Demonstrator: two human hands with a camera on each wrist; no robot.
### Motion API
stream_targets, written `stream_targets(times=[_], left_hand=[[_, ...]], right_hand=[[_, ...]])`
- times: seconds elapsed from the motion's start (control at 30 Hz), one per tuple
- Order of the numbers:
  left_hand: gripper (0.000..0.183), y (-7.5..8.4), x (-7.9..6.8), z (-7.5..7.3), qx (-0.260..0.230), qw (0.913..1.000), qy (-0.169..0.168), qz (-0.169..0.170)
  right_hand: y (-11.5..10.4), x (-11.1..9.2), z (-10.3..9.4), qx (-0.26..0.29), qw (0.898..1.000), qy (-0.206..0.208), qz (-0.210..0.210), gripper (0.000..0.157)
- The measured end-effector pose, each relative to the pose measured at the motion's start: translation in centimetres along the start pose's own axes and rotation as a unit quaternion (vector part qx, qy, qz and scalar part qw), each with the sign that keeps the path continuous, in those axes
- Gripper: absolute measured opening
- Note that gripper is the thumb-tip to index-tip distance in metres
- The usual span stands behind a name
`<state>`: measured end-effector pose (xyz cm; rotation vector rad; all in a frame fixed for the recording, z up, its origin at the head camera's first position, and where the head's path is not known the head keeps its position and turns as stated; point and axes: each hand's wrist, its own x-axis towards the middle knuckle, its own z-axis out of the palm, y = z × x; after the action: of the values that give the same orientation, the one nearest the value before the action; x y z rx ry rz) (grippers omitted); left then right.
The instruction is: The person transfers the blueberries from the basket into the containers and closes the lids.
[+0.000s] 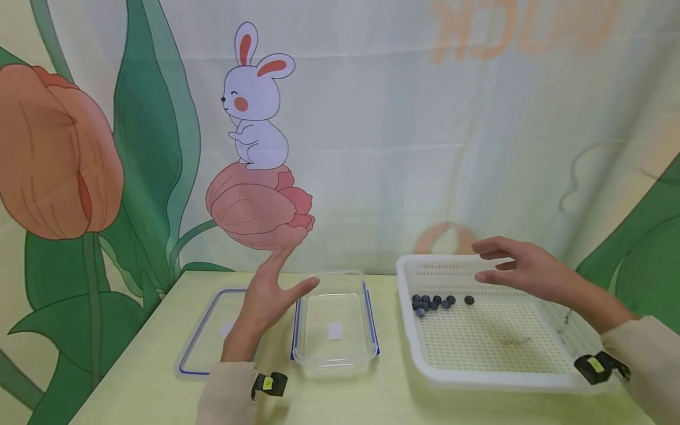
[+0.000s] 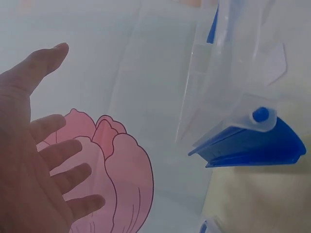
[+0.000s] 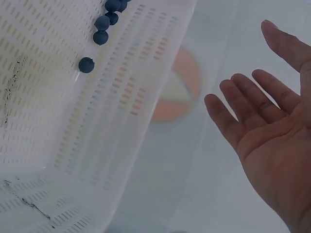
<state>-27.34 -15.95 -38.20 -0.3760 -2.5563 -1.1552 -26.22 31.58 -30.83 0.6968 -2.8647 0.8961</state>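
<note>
My left hand (image 1: 268, 295) hovers between the container lid and the clear plastic food container (image 1: 334, 363), thumb spread from the fingers, holding nothing. In the left wrist view its palm faces the camera, and a blue clip (image 2: 257, 143) of the container shows to its right. Over the back right of the white perforated basket (image 1: 499, 378) is my right hand (image 1: 523, 268), its fingers loosely bent and nothing between them. Several blueberries (image 1: 435, 304) lie clustered in the basket's back left corner, with a single blueberry (image 1: 469, 300) a little to their right.
A clear lid with a blue seal (image 1: 193, 348) lies on the pale green table (image 1: 382, 401), left of the container. Behind the table hangs a curtain (image 1: 361, 147) printed with a rabbit and tulips. White labels mark the lid and the container (image 1: 334, 331).
</note>
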Motion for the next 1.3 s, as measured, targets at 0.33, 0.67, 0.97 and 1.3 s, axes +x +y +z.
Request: stream_targets(times=[0.33, 0.67, 0.97, 1.3], left_hand=[[0.091, -0.8, 0.0, 0.2, -0.068, 0.9963, -0.009, -0.051], [0.084, -1.8, -0.3, 0.7, -0.061, 0.9913, -0.033, -0.112], [0.071, -2.7, -0.6, 1.5, -0.019, 0.9861, -0.070, -0.149], [0.051, -3.4, -0.5, 2.7, -0.056, 0.9791, -0.057, -0.187]], right_hand=[[1.6, 1.3, 0.1, 0.021, 1.000, -0.005, 0.004, 0.050], [4.2, 2.5, 1.6, 0.035, 0.999, -0.018, 0.017, 0.047], [6.2, 3.3, 3.1, 0.036, 0.999, -0.007, 0.030, 0.040], [7.9, 3.7, 3.9, 0.046, 0.998, -0.019, 0.034, 0.034]])
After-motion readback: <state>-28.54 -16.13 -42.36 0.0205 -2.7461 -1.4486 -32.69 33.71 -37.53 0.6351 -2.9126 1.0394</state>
